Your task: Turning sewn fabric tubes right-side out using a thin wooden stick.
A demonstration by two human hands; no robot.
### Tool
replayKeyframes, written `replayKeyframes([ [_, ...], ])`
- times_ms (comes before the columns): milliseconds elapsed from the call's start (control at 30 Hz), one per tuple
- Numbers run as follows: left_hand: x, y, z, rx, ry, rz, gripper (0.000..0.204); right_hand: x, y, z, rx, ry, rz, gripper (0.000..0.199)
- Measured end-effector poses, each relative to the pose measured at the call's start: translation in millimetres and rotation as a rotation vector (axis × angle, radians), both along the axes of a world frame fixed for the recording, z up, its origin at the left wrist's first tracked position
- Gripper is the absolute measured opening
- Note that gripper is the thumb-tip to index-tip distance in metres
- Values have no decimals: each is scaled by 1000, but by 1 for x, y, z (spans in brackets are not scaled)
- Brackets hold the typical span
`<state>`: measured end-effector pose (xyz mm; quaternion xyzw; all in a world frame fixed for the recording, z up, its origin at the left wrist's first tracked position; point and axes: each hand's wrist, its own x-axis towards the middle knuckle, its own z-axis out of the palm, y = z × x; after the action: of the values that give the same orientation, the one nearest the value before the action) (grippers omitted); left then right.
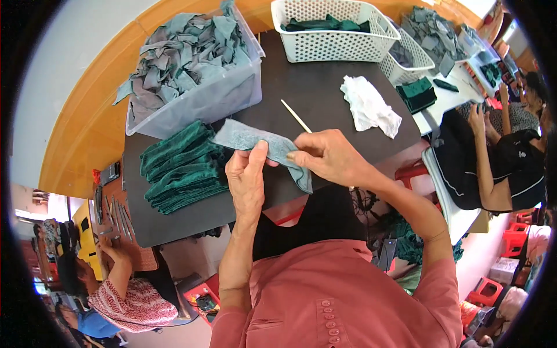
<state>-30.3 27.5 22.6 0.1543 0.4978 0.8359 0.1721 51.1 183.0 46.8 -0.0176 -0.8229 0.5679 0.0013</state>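
Note:
A narrow grey-green strip of fabric (272, 144) stretches between my hands above the dark table. My left hand (248, 174) pinches it near its middle, thumb on top, and a loose end sticks out to the left. Further right, my right hand (332, 155) grips the same strip between thumb and fingers, with the other end hanging down below. Beside my left hand lie folded dark green velvet pieces (185, 168) in stacked rows. A thin pale stick (296, 116) rests on the table just beyond my right hand.
A clear plastic bin (203, 98) heaped with grey-green fabric pieces stands at the far left. White perforated baskets (336, 49) sit at the back. A crumpled white cloth (371, 107) lies at the right. Other people work at both sides, one near a table with metal tools (119, 217).

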Motion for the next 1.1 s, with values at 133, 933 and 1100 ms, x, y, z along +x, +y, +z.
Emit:
replayKeyframes([
  [133,-1,-3,8,-497,315,19,29,10,-8,4,71,300,-299,21],
  [933,9,-22,-23,-867,861,173,9,-35,-14,-41,635,202,-187,20],
  [1100,5,-24,-8,-586,346,22,10,-29,-15,-31,-94,88,-174,10],
])
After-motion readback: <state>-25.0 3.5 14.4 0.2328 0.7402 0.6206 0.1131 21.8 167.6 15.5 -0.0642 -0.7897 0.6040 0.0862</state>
